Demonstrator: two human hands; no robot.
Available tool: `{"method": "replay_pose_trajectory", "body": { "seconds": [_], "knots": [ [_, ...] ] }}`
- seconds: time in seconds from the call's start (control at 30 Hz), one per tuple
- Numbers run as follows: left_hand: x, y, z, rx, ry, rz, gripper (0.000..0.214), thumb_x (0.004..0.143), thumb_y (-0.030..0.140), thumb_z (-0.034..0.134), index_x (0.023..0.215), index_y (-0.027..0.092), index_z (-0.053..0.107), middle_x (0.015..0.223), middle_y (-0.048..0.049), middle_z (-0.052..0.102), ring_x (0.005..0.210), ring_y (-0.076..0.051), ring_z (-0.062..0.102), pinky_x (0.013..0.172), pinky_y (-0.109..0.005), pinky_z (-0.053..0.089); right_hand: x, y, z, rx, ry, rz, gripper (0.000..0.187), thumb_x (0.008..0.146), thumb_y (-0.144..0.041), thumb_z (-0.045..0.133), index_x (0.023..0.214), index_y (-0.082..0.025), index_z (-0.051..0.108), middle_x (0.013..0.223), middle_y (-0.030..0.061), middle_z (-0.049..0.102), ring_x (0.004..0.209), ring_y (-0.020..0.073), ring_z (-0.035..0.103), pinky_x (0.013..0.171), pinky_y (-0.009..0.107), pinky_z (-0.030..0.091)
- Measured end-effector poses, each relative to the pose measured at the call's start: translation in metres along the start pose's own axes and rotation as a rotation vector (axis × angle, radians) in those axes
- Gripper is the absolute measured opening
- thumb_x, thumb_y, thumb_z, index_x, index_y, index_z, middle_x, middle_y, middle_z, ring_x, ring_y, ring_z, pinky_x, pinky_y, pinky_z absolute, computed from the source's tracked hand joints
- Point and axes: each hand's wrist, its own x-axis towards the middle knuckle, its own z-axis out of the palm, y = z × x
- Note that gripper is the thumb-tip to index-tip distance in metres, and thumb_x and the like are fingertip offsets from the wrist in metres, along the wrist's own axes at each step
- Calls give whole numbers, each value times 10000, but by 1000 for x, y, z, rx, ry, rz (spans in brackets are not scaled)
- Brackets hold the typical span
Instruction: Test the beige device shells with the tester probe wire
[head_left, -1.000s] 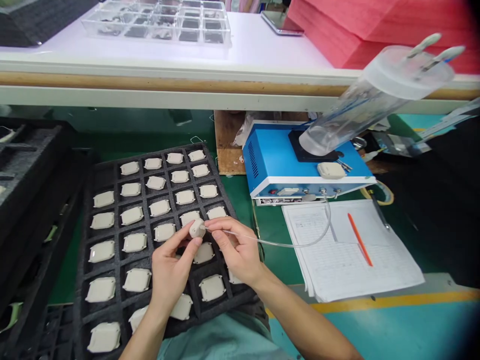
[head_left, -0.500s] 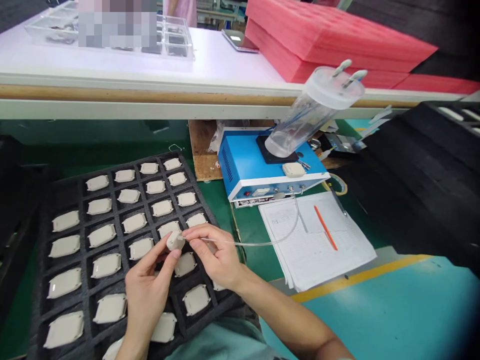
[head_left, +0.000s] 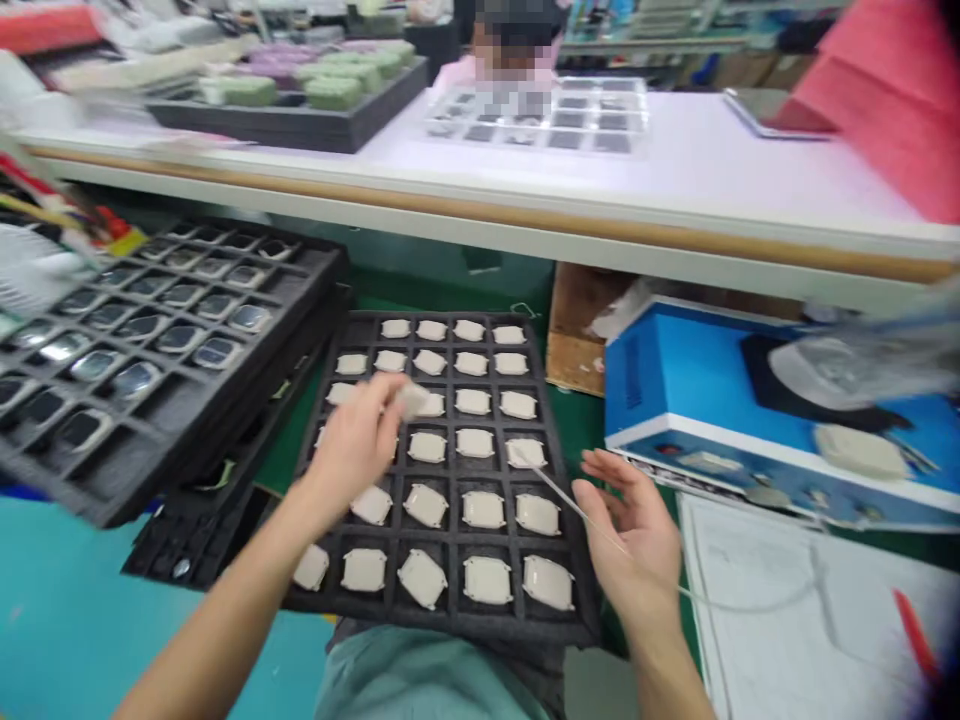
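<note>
A small white piece is pinched in the left hand above the black foam tray. To its right, a thin clear tube is draped across the loosely open right hand. The piece is judged to be off the tube but not yet set in a cell.

Place: a factory assembly bench, one station on a production line.
Near tray: black foam tray with an identical white part in every pocket.
Left: a second foam tray of dark, shiny pieces, set in rows.
Right: blue test box, with a paper log sheet in front of it.
Far: long white bench carrying a clear divided tray, green pads and pink foam sheets; more stocked benches lie beyond it.
</note>
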Motion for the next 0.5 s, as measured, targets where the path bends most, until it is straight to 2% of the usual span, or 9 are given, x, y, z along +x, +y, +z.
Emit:
{"method": "replay_pose_trajectory", "body": {
  "seconds": [0.07,0.13,0.2,0.27,0.3,0.37,0.43,0.5],
  "knots": [
    [40,-31,-24,163,23,-112,341,989,246,447,1221,165,683,1201,-134,729,1122,-295,638,1044,-439,459,5,8,-5,-141,-58,65,524,860,-543,695,1267,-217,647,1337,191,662,1091,316,704,923,481,577],
    [79,-56,-38,177,32,-159,330,972,196,459,1205,146,688,1202,-139,727,1150,-301,614,1062,-442,438,5,10,-6,-219,-115,90,572,850,-582,666,1284,-210,642,1351,206,651,1085,339,710,903,503,584],
    [109,-70,-39,163,21,-171,319,955,167,482,1185,149,702,1195,-133,728,1161,-293,608,1070,-436,428,1,11,-4,-239,-147,96,613,838,-601,652,1303,-201,633,1321,209,675,1070,347,729,890,507,597],
    [123,-74,-34,150,15,-174,319,942,159,501,1182,151,713,1225,-144,713,1192,-294,599,1088,-441,413,-1,11,-2,-236,-170,87,640,825,-609,652,1309,-191,631,1290,206,706,1055,343,747,874,495,614],
    [123,-75,-33,145,23,-178,331,940,161,505,1200,147,710,1267,-158,692,1229,-300,585,1107,-446,398,-1,12,-2,-231,-181,79,644,818,-609,654,1307,-189,634,1281,201,717,1053,340,751,867,489,621],
    [106,-75,-33,140,61,-199,386,946,172,496,1288,134,671,1394,-188,620,1343,-313,524,1158,-451,352,3,13,0,-229,-201,69,640,806,-601,656,1293,-186,647,1273,193,732,1072,337,750,873,484,623],
    [72,-78,-37,133,109,-255,449,954,204,492,1379,116,602,1475,-218,556,1426,-337,466,1194,-472,313,12,11,1,-250,-213,97,635,783,-590,668,1263,-175,670,1241,193,747,1085,344,745,898,496,612],
    [30,-83,-43,113,129,-358,476,940,272,528,1372,81,588,1406,-264,601,1397,-399,507,1173,-538,336,22,5,6,-274,-236,153,594,748,-584,696,1177,-173,714,1168,186,772,1079,357,741,930,512,591]
  ]
}}
